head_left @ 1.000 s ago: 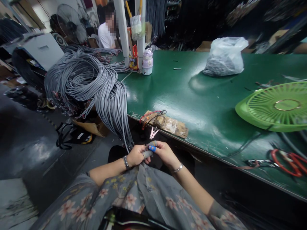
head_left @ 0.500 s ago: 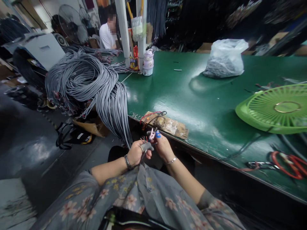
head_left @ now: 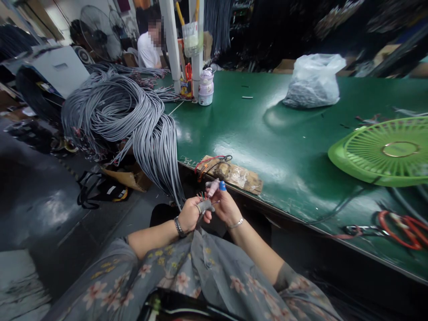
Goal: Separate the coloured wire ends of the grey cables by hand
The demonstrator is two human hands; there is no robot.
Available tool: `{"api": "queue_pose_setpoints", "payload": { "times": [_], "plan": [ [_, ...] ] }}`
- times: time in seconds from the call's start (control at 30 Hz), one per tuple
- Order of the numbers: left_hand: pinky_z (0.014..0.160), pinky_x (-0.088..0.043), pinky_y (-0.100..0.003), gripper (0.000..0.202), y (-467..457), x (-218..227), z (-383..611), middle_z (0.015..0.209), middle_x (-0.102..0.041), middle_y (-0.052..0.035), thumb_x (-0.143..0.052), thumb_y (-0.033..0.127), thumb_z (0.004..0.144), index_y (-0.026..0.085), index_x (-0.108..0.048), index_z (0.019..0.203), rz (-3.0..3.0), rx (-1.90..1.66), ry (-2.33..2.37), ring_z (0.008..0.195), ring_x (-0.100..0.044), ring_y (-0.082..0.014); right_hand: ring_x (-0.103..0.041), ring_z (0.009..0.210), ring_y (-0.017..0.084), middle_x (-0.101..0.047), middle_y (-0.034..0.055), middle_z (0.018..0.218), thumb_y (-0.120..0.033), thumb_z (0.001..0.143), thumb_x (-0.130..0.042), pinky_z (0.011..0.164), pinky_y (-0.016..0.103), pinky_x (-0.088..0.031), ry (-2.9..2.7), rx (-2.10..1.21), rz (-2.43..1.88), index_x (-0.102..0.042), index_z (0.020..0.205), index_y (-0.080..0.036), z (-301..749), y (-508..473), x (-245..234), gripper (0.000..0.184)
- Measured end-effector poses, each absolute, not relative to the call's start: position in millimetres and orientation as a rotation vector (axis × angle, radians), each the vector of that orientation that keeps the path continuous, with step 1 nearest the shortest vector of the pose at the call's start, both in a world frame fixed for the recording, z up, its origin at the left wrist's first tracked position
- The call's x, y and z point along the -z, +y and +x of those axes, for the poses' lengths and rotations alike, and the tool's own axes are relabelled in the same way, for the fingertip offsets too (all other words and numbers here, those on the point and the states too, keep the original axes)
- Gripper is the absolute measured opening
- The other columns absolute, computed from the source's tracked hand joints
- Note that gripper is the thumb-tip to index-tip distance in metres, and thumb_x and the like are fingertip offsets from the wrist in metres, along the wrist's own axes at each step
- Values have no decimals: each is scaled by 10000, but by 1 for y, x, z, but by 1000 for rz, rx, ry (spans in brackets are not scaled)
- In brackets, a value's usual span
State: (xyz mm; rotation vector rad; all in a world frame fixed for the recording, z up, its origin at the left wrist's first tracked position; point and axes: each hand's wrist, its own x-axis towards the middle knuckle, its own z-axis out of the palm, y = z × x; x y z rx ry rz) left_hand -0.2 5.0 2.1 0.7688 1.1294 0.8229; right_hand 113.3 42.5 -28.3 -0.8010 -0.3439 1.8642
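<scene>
My left hand (head_left: 190, 216) is closed at the bench edge, in front of my body. A grey cover wraps its thumb, and thin coloured wires (head_left: 202, 196) fan out above the fist from the end of a cable that it holds. Close beside it, my right hand (head_left: 228, 208) is curled, with a blue cover on the thumb and pinkish covers on the fingers. Its fingertips are near the wire ends; whatever they pinch is too small to make out. A worn wooden block (head_left: 239, 177) with red and black leads lies just beyond both hands.
A thick coil of grey cables (head_left: 133, 111) hangs over the bench's left side. On the green bench (head_left: 217, 125) stand a lilac bottle (head_left: 206, 87), a filled plastic bag (head_left: 312, 82), a green fan (head_left: 384, 149) and red-handled pliers (head_left: 401, 229). A person (head_left: 147, 49) sits behind.
My right thumb has shifted slightly right, and its covered fingers have turned and drawn together. My left hand stays in place around the cable.
</scene>
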Motion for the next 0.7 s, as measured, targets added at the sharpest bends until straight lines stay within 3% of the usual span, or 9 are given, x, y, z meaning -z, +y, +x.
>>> {"api": "queue_pose_setpoints", "payload": {
  "times": [0.2,0.47,0.6,0.7],
  "plan": [
    [402,-365,-209,525,0,1,-6,470,-549,-9,-739,617,518,136,-546,606,809,-901,1152,376,-483,-95,-476,548,97,-560,7,634,-708,476,-776,530,229,-431,-540,-1948,-734,-661,726,-161,124,24,31,612],
    [464,-412,-210,517,1,11,-12,518,-586,-18,-683,639,635,136,-565,613,989,-910,1161,429,-522,-92,-433,459,94,-500,-31,496,-481,573,-834,479,234,-363,-776,-1785,-793,-529,630,-169,123,4,22,440],
    [458,-415,-209,559,0,8,-14,511,-587,-24,-716,668,582,128,-577,626,1018,-829,1118,432,-536,-102,-464,478,86,-555,-18,549,-437,576,-837,494,224,-377,-834,-1690,-851,-546,634,-156,123,7,22,409],
    [432,-403,-208,578,0,8,-13,496,-584,-33,-748,663,531,116,-580,615,914,-785,1060,404,-530,-108,-497,440,116,-561,-17,517,-422,660,-784,478,246,-396,-847,-1784,-735,-524,671,-169,121,7,26,363]
  ]
}}
